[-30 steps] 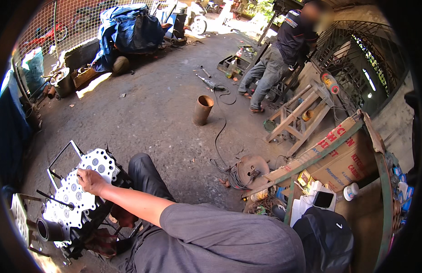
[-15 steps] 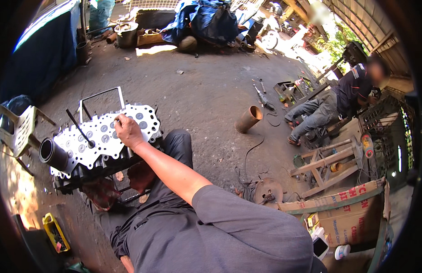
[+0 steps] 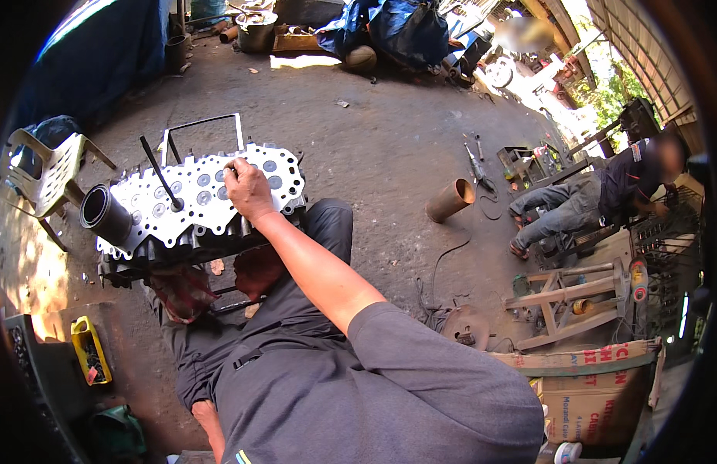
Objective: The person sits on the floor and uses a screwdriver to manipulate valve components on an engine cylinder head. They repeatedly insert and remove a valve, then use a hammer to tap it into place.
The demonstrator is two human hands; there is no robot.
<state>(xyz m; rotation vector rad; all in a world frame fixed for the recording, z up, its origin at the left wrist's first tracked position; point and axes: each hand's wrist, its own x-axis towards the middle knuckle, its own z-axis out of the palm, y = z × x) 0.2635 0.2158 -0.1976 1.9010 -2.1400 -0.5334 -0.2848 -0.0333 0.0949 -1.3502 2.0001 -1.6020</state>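
A cylinder head (image 3: 196, 189) with a white, hole-studded face and several round grey valves lies in front of me at the left. My right hand (image 3: 249, 189) is closed over its right half, thumb and fingers pinched together at the valves. What they hold, if anything, is hidden. A long dark rod (image 3: 159, 172) with a round foot stands tilted on the face, left of this hand. At the left end sits a dark, hollow cylinder sleeve (image 3: 105, 216). Skin of my left arm or hand (image 3: 209, 429) shows at the lower edge beside my thigh; its fingers are hidden.
A plastic chair (image 3: 61, 174) stands left of the cylinder head, a yellow container (image 3: 91, 350) nearer me. A rusty pipe (image 3: 450, 201) stands on the floor. At right are a wooden frame (image 3: 571, 301), a cardboard box (image 3: 598, 406) and a seated person (image 3: 606, 189).
The whole view has shifted, so the scene sits farther right and higher. My right hand stays pinched over the cylinder head, moved slightly along with it.
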